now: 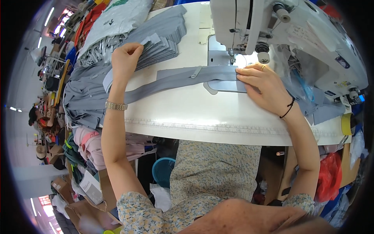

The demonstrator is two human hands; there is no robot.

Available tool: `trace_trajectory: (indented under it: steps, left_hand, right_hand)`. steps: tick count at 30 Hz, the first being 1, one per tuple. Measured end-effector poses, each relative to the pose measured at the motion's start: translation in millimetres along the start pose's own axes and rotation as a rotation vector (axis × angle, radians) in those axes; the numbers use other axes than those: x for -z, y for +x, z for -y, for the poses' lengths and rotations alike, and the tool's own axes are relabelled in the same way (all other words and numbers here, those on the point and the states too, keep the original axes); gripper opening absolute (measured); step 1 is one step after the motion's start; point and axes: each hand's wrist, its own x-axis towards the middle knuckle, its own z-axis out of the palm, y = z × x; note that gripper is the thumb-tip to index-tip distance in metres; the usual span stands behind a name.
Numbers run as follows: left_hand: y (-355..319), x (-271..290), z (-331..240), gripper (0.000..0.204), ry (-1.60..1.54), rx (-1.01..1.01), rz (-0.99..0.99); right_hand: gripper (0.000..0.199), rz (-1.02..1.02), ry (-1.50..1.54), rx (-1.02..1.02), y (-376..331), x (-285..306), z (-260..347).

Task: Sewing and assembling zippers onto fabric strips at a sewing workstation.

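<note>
A long grey fabric strip (163, 83) with a zipper crosses the white sewing table, its small zipper pull (196, 72) showing near the middle. My right hand (261, 84) lies flat on the strip's right end, fingers stretched, just in front of the presser foot (232, 58) of the sewing machine (257, 23). At the left, my left hand (127, 58) is closed in a pinch beside a fanned stack of grey fabric pieces (161, 50). Pale corners stick out by its fingertips; what lies between them is hidden.
A heap of grey zippered strips (83, 95) covers the table's left end, with a white plastic bag (115, 25) behind it. A ruler scale (218, 126) runs along the front edge. A yellow tape roll (346, 124) sits at the right corner. Below stands a teal bin (163, 171).
</note>
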Motion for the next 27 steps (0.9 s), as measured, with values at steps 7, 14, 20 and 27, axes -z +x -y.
trace_trajectory:
  steps: [7, 14, 20, 27]
  left_hand:
    - [-46, -60, -117, 0.025, 0.099, -1.118, -0.051]
    - [-66, -102, -121, 0.024, -0.108, -0.913, 0.281]
    - [-65, -104, -122, 0.03, -0.116, -0.957, 0.228]
    - [-65, -104, -123, 0.032, -0.151, -0.969, 0.239]
  right_hand:
    - [0.025, 0.064, 0.001, -0.07, -2, 2, 3]
    - [0.021, -0.035, -0.025, 0.009, -4, -9, 1]
    - [0.018, -0.035, -0.028, -0.01, -4, -2, 3]
    - [0.016, -0.05, -0.016, -0.001, -4, -3, 1]
